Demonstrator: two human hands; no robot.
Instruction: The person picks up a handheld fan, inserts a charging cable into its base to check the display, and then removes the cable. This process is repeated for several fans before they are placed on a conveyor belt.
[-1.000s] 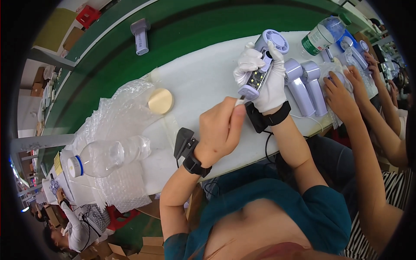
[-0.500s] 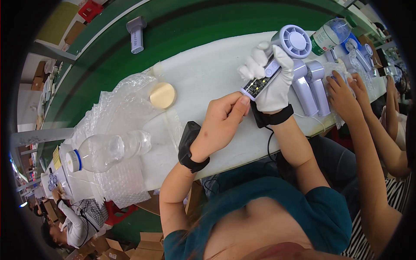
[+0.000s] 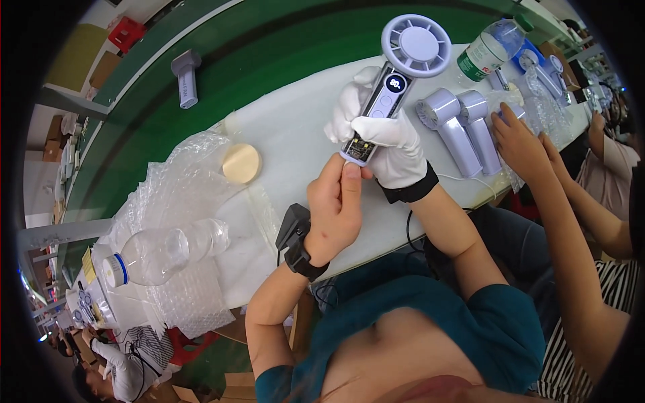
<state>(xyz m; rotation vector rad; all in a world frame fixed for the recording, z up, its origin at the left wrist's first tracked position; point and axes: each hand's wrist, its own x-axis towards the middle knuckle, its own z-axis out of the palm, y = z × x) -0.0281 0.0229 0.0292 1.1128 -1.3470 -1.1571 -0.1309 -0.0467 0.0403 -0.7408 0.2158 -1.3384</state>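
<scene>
A pale purple handheld fan (image 3: 386,101) is held up over the white table cover, its round head at the top. My right hand (image 3: 396,144), in a white glove, is wrapped round its handle, the thumb lying across the front. A small round display is lit above two buttons, and a circuit board shows at the handle's lower end. My bare left hand (image 3: 337,201) is closed at the bottom tip of the handle, thumb and fingers pinching there. Whether it also holds something small is hidden. Two similar purple fans (image 3: 457,134) lie to the right of my gloved hand.
Bubble wrap (image 3: 181,168) and a big clear bottle (image 3: 158,255) lie at left, near a round cream disc (image 3: 242,164). Another fan (image 3: 187,79) lies on the green surface beyond. A green-labelled bottle (image 3: 494,50) stands far right. A co-worker's hands (image 3: 521,144) work at right.
The fan and both hands have moved left, and the fan's head now faces me more. My gloved thumb has slid down the handle, so the lit display shows.
</scene>
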